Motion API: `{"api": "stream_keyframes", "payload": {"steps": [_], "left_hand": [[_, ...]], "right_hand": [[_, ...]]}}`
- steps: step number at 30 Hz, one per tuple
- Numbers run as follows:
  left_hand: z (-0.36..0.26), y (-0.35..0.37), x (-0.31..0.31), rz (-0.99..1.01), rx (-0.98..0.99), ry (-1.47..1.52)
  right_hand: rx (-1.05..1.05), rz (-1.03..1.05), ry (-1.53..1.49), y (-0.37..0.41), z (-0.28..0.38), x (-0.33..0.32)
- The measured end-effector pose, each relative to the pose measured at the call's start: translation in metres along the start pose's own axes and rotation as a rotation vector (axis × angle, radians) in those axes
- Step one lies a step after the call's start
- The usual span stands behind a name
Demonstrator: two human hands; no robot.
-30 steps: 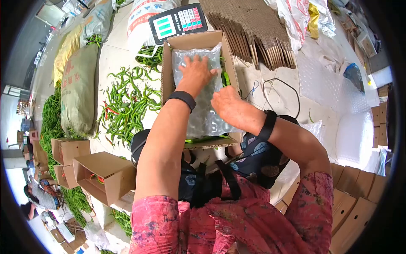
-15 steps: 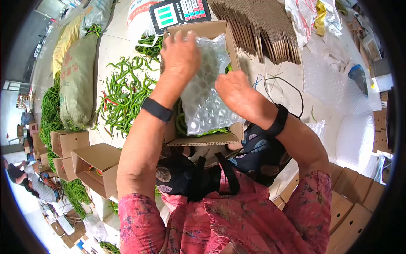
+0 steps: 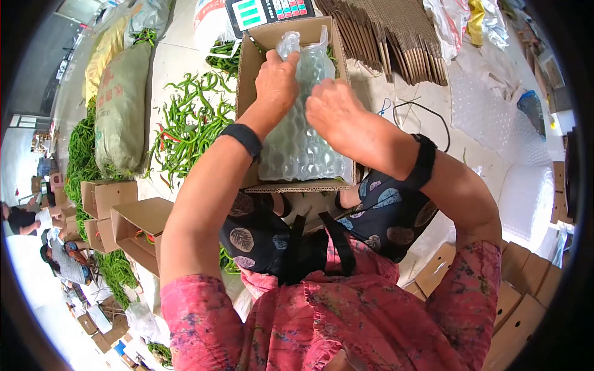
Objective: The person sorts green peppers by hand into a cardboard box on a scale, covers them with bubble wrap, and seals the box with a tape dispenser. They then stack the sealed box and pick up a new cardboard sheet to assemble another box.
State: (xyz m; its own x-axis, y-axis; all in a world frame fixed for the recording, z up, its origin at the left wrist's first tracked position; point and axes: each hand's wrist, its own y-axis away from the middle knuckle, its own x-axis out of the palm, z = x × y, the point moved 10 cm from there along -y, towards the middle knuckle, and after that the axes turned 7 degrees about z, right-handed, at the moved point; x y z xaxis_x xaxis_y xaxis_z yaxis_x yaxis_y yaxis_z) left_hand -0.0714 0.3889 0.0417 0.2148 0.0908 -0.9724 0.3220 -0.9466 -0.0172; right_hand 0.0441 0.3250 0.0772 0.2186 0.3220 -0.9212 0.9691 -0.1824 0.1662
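Observation:
A cardboard box (image 3: 246,80) stands open in front of me, with a clear bubble wrap sheet (image 3: 306,151) lying inside it. My left hand (image 3: 277,81) is at the box's upper left, its fingers closed on the bubble wrap, which bunches up beyond the thumb. Over the right half of the sheet is my right hand (image 3: 335,111), fingers curled and slightly blurred; whether they grip anything is hidden. A little green shows along the near edge of the sheet.
Loose green chillies (image 3: 192,117) lie left of the box. A digital scale (image 3: 263,13) sits beyond it, beside stacked cardboard dividers (image 3: 396,43). A full sack (image 3: 124,111) lies at left, smaller cartons (image 3: 141,226) nearer me. Bubble wrap roll (image 3: 526,204) lies right. People sit far left.
The bubble wrap now lies flatter within the box, covering the chillies seen at its near end. My left hand has gone from spread fingers to a grip; my right hand has shifted slightly inward.

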Motion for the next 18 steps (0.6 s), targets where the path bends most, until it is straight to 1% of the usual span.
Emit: {"api": "stream_keyframes", "payload": {"steps": [1,2,3,4,5,6,7,8,10,11,12,13,14,16,18], "left_hand": [[0.003,-0.005,0.005,0.017,-0.043,-0.038],[0.009,-0.015,0.016,0.012,-0.042,-0.037],[0.033,-0.024,0.038,0.071,-0.170,-0.034],[0.052,-0.026,0.051,0.128,-0.301,-0.030],[0.046,-0.019,0.036,0.120,-0.306,-0.032],[0.021,-0.009,0.018,0.198,-0.206,-0.214],[0.001,-0.005,0.012,0.276,-0.106,-0.394],[0.001,-0.007,0.019,0.348,-0.184,-0.322],[-0.007,-0.010,0.023,0.255,-0.237,-0.251],[-0.003,-0.007,0.033,0.243,-0.234,-0.248],[-0.006,-0.004,0.039,0.120,-0.149,-0.237],[-0.012,0.000,0.042,0.005,-0.066,-0.222],[-0.013,0.000,0.047,0.003,-0.063,-0.216],[-0.011,-0.005,0.065,0.080,-0.051,-0.240],[-0.009,-0.011,0.075,0.119,-0.096,-0.229]], "right_hand": [[-0.056,-0.060,-0.114,-0.001,0.004,-0.007],[-0.112,-0.120,-0.225,-0.004,0.006,-0.014],[-0.064,0.159,-0.346,-0.037,0.008,0.017],[-0.065,0.155,-0.341,-0.046,0.003,0.023],[-0.109,0.361,-0.376,-0.051,0.007,0.047],[-0.150,0.567,-0.408,-0.051,0.015,0.070],[-0.038,0.639,-0.358,-0.060,0.015,0.093],[-0.043,0.634,-0.349,-0.063,0.016,0.095],[0.024,0.691,-0.381,-0.055,0.015,0.102],[-0.046,0.738,-0.355,-0.049,0.020,0.095],[-0.034,0.734,-0.344,-0.044,0.015,0.091],[-0.008,0.693,-0.396,-0.039,0.013,0.087],[0.014,0.653,-0.451,-0.036,0.011,0.085],[0.012,0.684,-0.456,-0.034,0.014,0.098],[0.123,0.644,-0.500,-0.035,0.013,0.101]]}}
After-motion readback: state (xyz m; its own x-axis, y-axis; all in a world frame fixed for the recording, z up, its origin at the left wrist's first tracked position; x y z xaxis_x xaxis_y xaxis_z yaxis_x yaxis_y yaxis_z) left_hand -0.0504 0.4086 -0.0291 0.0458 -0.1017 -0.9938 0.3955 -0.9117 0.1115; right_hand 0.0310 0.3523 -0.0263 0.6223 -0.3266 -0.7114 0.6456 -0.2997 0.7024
